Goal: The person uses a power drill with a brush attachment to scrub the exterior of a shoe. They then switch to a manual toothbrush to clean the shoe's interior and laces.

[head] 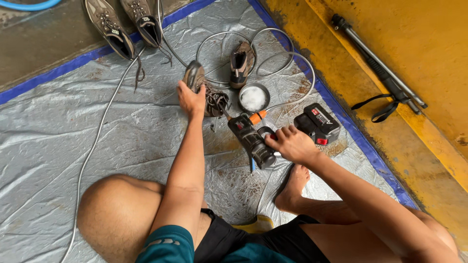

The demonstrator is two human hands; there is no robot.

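My left hand (191, 100) grips a muddy brown shoe (204, 90) by its heel end, holding it on the grey tarp (73, 131). My right hand (292, 144) is closed around the handle of a black cordless spray gun (253, 139) with an orange nozzle collar (257, 117) and a battery pack (318, 124). The gun's nozzle points at the shoe. A second brown shoe (240, 63) lies just beyond, beside a small round bowl (253, 98) holding white foam.
A pair of grey shoes (124, 24) sits at the tarp's far edge. A thin hose (97, 141) loops across the tarp. A black folded tripod (378, 63) lies on the yellow floor at right. My bare knees and foot (292, 190) are below.
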